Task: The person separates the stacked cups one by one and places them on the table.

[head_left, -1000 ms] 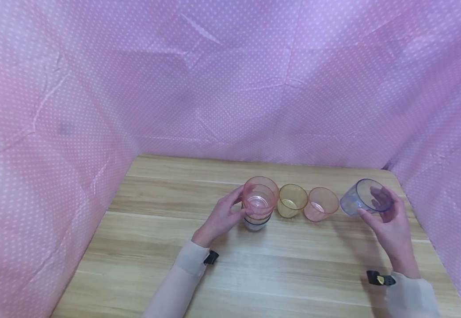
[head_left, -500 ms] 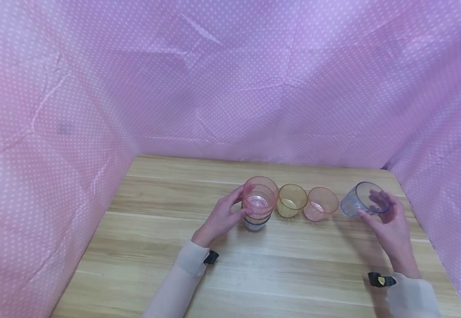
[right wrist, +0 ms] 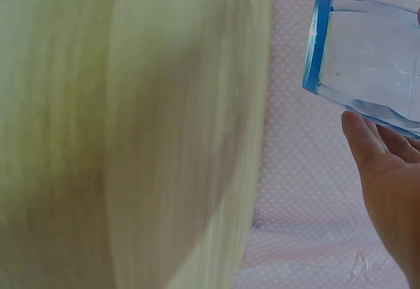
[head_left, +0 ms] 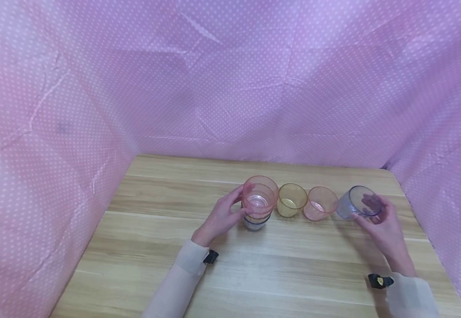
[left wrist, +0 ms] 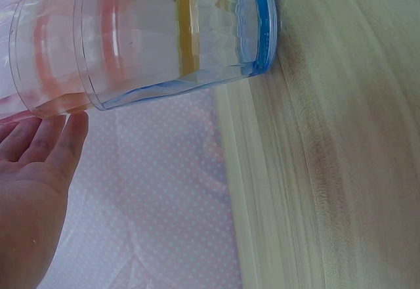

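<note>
My left hand (head_left: 223,220) grips a stack of nested clear plastic cups near its top, thumb on the near side. The top cup (head_left: 260,192) is pink, and a blue-tinted cup (left wrist: 223,33) forms the bottom, standing on the table in the left wrist view. A yellow band shows through its wall. On the right, my right hand (head_left: 387,232) holds a single blue-tinted cup (head_left: 347,206) around its side, tilted with the mouth toward the hand. In the right wrist view this blue cup (right wrist: 371,59) hangs above the tabletop.
Between the hands, a yellow cup (head_left: 291,201) and a pink cup (head_left: 320,204) stand upright in a row on the wooden table (head_left: 278,274). Pink polka-dot cloth (head_left: 230,88) hangs behind and at both sides of the table.
My right hand has come slightly left and lower with the blue-tinted cup, closer to the standing pink cup. The left hand and its stack stay in place.
</note>
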Demonstrator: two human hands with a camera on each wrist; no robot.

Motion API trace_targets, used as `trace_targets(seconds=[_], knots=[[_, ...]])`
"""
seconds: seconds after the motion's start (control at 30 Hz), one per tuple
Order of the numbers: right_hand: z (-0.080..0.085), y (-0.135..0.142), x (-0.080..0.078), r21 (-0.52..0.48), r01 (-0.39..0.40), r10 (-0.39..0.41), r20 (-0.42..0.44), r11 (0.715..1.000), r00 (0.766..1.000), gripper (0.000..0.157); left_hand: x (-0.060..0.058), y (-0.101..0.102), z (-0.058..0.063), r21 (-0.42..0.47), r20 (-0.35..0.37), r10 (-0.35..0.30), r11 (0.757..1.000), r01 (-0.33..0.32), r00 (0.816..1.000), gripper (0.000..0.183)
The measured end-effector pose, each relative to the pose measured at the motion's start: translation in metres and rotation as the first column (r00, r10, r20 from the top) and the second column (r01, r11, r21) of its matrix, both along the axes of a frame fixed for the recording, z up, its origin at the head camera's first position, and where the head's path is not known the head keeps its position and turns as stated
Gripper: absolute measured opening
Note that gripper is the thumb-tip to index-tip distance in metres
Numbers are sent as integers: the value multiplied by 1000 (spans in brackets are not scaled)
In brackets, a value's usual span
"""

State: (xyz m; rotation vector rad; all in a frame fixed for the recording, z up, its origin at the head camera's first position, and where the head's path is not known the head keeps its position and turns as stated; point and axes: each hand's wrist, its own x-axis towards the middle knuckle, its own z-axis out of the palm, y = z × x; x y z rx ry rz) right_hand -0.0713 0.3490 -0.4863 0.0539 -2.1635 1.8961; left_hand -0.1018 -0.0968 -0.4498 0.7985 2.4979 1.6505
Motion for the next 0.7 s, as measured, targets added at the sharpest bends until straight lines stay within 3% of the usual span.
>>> trace_targets(seconds=[0.4,0.7], knots=[[-6,2,-1,30,-65,64,19,997,998,73,0,0,1,9,-2,-6,1000,6,1000,78],[-8,3,-1,163,-60,50,67,985,997,74,1,0,0,4,15,-3,1000,3,1000,81]])
